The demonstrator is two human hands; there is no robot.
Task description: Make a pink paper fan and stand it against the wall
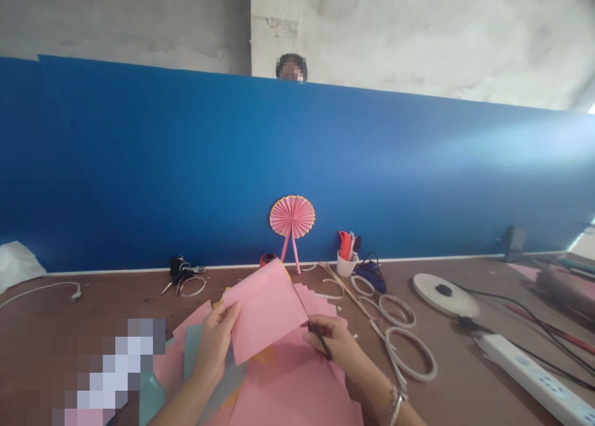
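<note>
My left hand (216,336) pinches a pink sheet of paper (269,317) by its left side, thumb on top. The sheet is raised above the pile and its far edge curls, with a thin yellow strip showing there. Closed around dark-handled scissors (320,340), my right hand (339,342) is at the sheet's right edge. A thin dark blade lies along that edge; the rest of the scissors is hidden by fingers and paper. Underneath both hands lies a loose pile of pink paper (297,389), with light blue sheets (193,345) and some yellow showing.
A pleated pink paper fan (292,217) leans on the blue partition (186,165). Beside it stands a white cup (346,265) of tools. Tape rolls (411,355), a white disc (444,294) and a power strip (539,376) lie right; keys (179,271) lie left. A person's head shows behind the partition.
</note>
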